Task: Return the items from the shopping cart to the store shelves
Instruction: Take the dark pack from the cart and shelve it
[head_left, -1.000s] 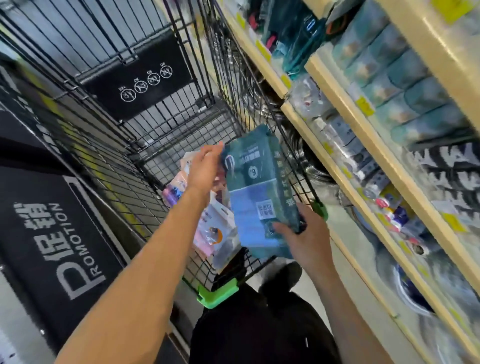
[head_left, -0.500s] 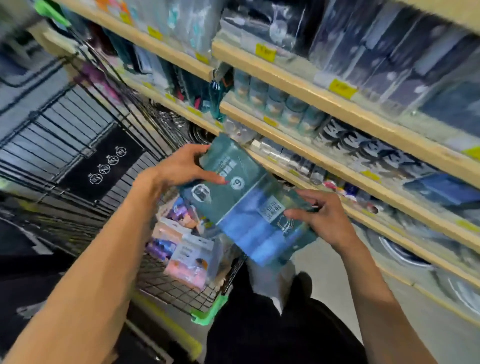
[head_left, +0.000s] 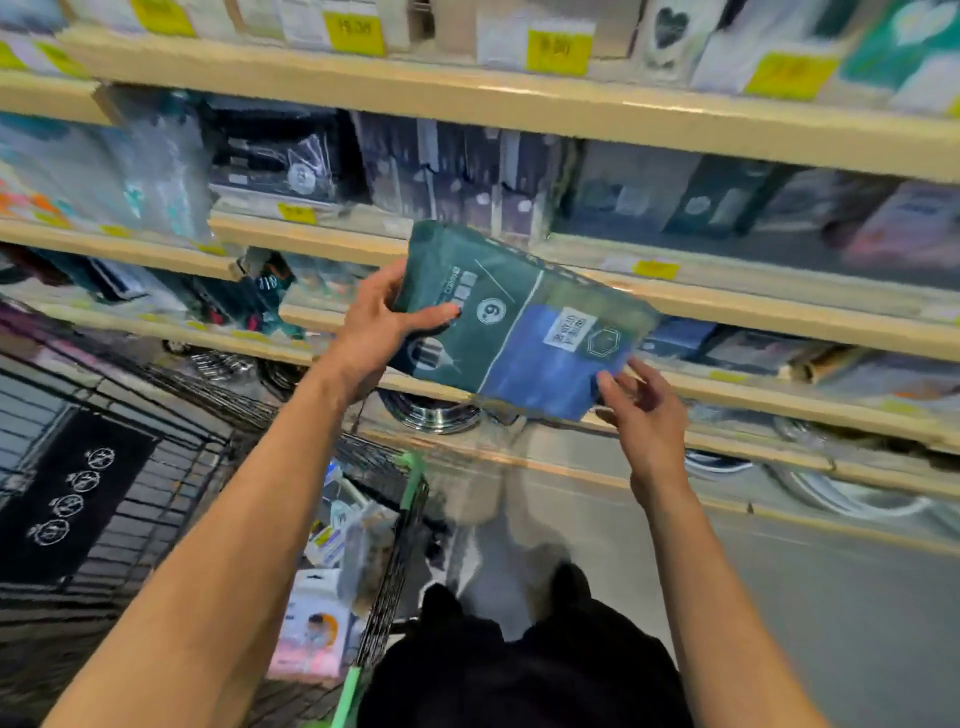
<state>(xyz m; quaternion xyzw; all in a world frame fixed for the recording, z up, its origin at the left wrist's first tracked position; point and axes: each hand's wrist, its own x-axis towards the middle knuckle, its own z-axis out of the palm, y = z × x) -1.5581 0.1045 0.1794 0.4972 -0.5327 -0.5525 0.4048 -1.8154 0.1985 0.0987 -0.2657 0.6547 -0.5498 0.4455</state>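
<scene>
A flat teal-and-blue package (head_left: 514, 322) is held up in front of the wooden store shelves (head_left: 519, 106). My left hand (head_left: 379, 327) grips its upper left end, thumb across the printed face. At the package's lower right corner, my right hand (head_left: 644, 410) has its fingers spread and only the fingertips touch the edge. The black wire shopping cart (head_left: 171, 467) stands at lower left with several boxed and bagged items (head_left: 322, 618) lying in it.
The shelves hold rows of dark and blue packs (head_left: 457, 176), with yellow price tags (head_left: 558, 49) on the edges. Metal bowls (head_left: 431, 415) sit on the low shelf. The grey floor (head_left: 831, 597) lies to the right. My black-clothed legs (head_left: 519, 670) stand beside the cart's green corner.
The package has risen from above the cart to shelf height. My view has swung up toward the shelves. My right hand has loosened from a full grip to fingertip contact.
</scene>
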